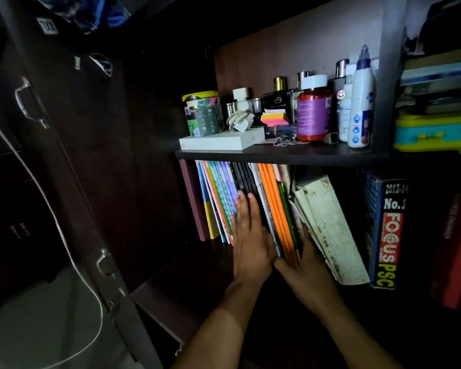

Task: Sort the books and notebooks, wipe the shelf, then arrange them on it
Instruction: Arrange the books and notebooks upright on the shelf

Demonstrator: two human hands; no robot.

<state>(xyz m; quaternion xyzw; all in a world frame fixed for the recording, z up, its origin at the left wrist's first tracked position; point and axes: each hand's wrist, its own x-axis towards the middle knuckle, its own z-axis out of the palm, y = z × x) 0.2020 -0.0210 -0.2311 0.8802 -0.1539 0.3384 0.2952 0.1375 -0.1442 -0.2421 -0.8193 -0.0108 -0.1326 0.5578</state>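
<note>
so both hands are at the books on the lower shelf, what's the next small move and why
Probably slide the orange notebooks out toward the person. The right hand seems to grip their bottom edge, while the left hand lies flat with straight fingers against the dark books beside them, holding those back. The books are still standing on the lower shelf, so it must be emptied before wiping.

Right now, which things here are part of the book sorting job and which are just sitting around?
Job: leaning row of notebooks, orange notebooks, worn white book, Focus PSC book, left hand, right hand.

Lying about: orange pill bottle, sticky notes, white charger, white box.
</note>
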